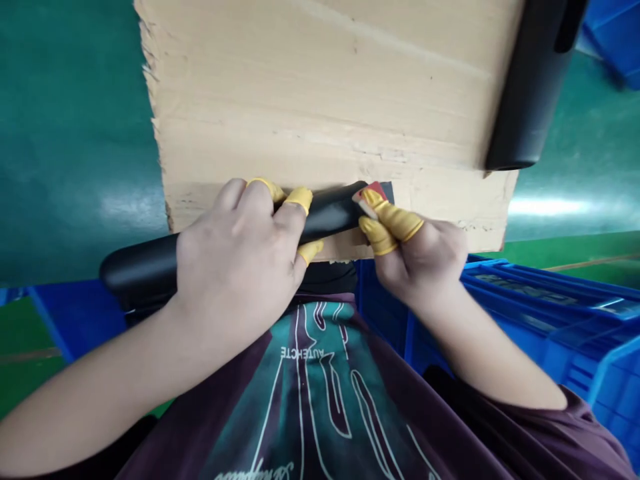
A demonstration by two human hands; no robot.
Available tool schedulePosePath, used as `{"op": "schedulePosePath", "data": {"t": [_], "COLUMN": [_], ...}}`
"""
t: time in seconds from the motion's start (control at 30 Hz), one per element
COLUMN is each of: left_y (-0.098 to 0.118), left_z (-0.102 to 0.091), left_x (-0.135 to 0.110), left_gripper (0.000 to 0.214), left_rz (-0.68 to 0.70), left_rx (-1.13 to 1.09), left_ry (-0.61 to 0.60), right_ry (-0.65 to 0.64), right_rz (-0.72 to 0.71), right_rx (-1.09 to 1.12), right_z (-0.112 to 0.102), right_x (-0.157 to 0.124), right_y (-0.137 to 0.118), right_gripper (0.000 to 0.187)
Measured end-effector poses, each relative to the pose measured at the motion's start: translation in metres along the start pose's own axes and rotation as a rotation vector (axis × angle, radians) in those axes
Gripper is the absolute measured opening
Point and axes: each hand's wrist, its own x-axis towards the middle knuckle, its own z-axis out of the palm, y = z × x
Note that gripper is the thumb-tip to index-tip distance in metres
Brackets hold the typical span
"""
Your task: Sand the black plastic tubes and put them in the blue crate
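While the left hand (235, 267) clamps its curled fingers over a long matte-black moulded bar (330, 217) lying on a tan corrugated cardboard sheet (320, 93), the right hand (420, 257), fingertips sheathed in yellow rubber finger cots (393, 213), pinches a small red-and-white tab (371, 199) at the bar's end, the firm hold keeping the bar steady. A second black bar (530, 87) lies beyond the right hand, with blue plastic crates (520, 313) just beside it and a green-painted floor (60, 133) past the left hand.
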Motion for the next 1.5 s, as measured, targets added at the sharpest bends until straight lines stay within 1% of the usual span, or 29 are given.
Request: {"op": "schedulePosePath", "data": {"t": [0.07,0.17,0.23,0.3,0.33,0.37,0.43,0.47,0.5,0.6,0.67,0.8,0.87,0.97,1.1,1.27,1.4,1.43,1.5], "left_y": [0.0,0.001,0.001,0.001,0.001,0.001,0.001,0.0,0.0,0.001,0.001,0.0,-0.001,-0.002,-0.002,-0.002,-0.001,-0.001,0.0], "left_z": [0.0,0.0,0.0,0.001,0.001,0.001,0.001,0.001,0.001,0.001,0.001,0.003,0.004,0.003,0.003,0.003,0.003,0.003,0.002], "left_x": [0.0,0.0,0.001,0.001,0.002,0.002,0.001,0.001,0.001,0.001,0.001,0.001,0.001,0.0,0.0,0.003,0.002,0.002,0.002], "left_gripper": [0.018,0.016,0.017,0.019,0.019,0.019,0.019,0.019,0.019,0.02,0.019,0.019,0.02,0.02,0.02,0.022,0.017,0.016,0.015], "left_rz": [0.006,0.017,0.019,0.019,0.018,0.017,0.017,0.018,0.017,0.013,0.021,0.035,0.02,-0.014,0.0,-0.013,-0.055,-0.06,-0.055], "left_rx": [0.015,0.041,0.042,0.039,0.043,0.048,0.05,0.046,0.04,0.038,0.054,0.042,0.013,-0.009,0.014,0.012,-0.054,-0.063,-0.05], "left_ry": [0.016,0.035,0.017,0.008,0.01,0.021,0.039,0.036,0.03,0.004,0.025,0.071,0.055,0.03,0.023,0.031,0.035,0.03,0.021], "right_ry": [0.002,-0.08,-0.036,0.053,0.074,0.071,0.009,-0.022,-0.026,0.052,0.091,-0.031,-0.025,0.036,-0.032,0.015,-0.092,-0.087,-0.034], "right_rz": [-0.009,-0.084,-0.066,0.01,0.031,0.035,0.014,0.007,0.008,0.091,0.095,0.024,0.074,0.135,0.088,0.103,0.034,0.037,0.101], "right_rx": [0.029,0.05,0.038,0.03,0.046,0.069,0.107,0.117,0.119,0.109,0.14,0.17,0.14,0.137,0.167,0.148,0.145,0.136,0.128], "right_z": [0.001,0.003,0.005,0.006,0.007,0.008,0.008,0.008,0.008,0.009,0.01,0.007,0.005,0.005,0.006,0.008,0.006,0.004,0.002], "right_x": [0.0,0.0,-0.001,-0.003,-0.004,-0.004,-0.005,-0.005,-0.005,-0.005,-0.006,-0.005,-0.004,-0.007,-0.015,-0.009,-0.003,-0.003,-0.003], "right_y": [-0.001,-0.004,-0.005,-0.006,-0.007,-0.008,-0.011,-0.011,-0.011,-0.011,-0.013,-0.012,-0.009,-0.009,-0.006,-0.006,-0.005,-0.004,-0.002], "right_gripper": [0.013,0.015,0.013,0.013,0.013,0.014,0.018,0.019,0.018,0.017,0.018,0.018,0.018,0.02,0.019,0.02,0.022,0.021,0.019]}}
